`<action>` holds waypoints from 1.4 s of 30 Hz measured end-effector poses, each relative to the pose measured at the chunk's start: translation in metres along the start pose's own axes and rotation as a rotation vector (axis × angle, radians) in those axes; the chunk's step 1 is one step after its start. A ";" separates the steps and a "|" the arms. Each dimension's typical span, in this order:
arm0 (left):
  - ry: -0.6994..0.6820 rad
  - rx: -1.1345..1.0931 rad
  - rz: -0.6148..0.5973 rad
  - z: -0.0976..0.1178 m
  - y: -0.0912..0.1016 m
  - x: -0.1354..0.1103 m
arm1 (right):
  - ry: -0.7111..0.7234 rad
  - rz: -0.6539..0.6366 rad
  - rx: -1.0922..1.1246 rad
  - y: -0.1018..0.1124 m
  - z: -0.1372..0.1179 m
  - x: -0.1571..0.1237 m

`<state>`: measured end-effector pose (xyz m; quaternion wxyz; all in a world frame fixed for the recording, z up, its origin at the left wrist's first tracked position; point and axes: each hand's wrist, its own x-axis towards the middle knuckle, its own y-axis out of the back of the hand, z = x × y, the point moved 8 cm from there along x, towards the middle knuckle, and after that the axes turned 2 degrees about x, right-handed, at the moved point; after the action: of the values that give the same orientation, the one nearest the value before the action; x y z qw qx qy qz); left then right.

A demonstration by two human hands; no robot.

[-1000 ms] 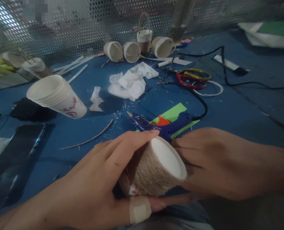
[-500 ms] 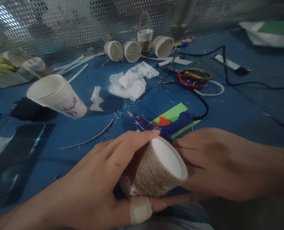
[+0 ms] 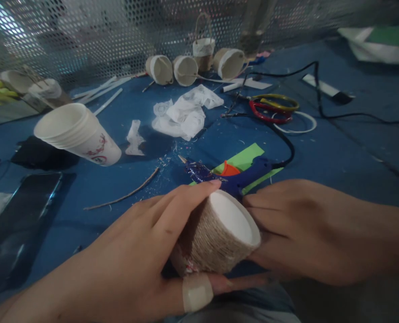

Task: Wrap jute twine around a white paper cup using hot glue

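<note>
My left hand [image 3: 132,251] grips a paper cup [image 3: 216,235] wrapped in rows of brown twine, tilted with its white bottom facing up and to the right. A plaster is around the left thumb, and a patch of red print shows on the unwrapped part near it. Close against the cup's right side is my right hand [image 3: 300,229], its fingers curled in; their tips, and anything in them, are hidden. Just beyond the cup a blue glue gun [image 3: 233,181] with an orange trigger lies on a green paper strip [image 3: 249,154].
Left stand stacked paper cups [image 3: 81,134] near a phone [image 3: 24,215]. A length of twine [image 3: 125,196] and crumpled white paper [image 3: 184,114] lie mid-table. Small twine-wrapped cups [image 3: 186,71] line the mesh screen [image 3: 118,36]. Scissors [image 3: 273,110] and a black cable [image 3: 317,89] are at right.
The wrapped cup has turned or shifted very slightly to the left within my hands. Both hands keep nearly the same place, and the things on the table have not moved.
</note>
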<state>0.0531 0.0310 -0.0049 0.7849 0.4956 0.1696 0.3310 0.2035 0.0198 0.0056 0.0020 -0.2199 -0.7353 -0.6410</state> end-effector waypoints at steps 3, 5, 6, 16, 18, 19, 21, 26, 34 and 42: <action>-0.013 0.030 0.001 0.002 0.002 0.001 | 0.007 -0.005 -0.008 -0.001 -0.001 -0.002; -0.020 0.027 -0.007 0.002 0.002 0.002 | 0.007 -0.032 -0.004 -0.004 -0.001 -0.003; -0.027 0.019 -0.004 0.001 0.001 0.002 | 0.008 -0.038 -0.001 -0.005 -0.001 -0.003; 0.015 -0.075 0.019 -0.001 0.002 0.005 | 0.008 -0.013 -0.019 -0.001 -0.001 -0.002; -0.007 -0.077 0.008 0.002 0.002 0.008 | 0.009 -0.017 -0.024 -0.001 -0.001 -0.003; -0.013 -0.068 0.010 0.002 0.002 0.009 | 0.011 -0.019 -0.027 -0.001 -0.002 -0.003; -0.018 -0.050 0.011 0.002 0.002 0.008 | 0.023 -0.005 -0.033 0.001 -0.003 -0.003; 0.013 -0.040 -0.001 -0.002 0.000 0.001 | 0.011 0.022 -0.049 0.002 -0.003 -0.002; -0.013 -0.044 0.038 0.003 0.003 0.005 | 0.030 0.006 -0.029 -0.002 -0.001 -0.006; -0.032 -0.055 0.014 0.006 0.003 0.010 | 0.022 0.000 0.017 0.000 0.000 -0.003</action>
<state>0.0634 0.0347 0.0011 0.7984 0.4803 0.1442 0.3332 0.2059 0.0188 0.0044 0.0120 -0.2130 -0.7406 -0.6372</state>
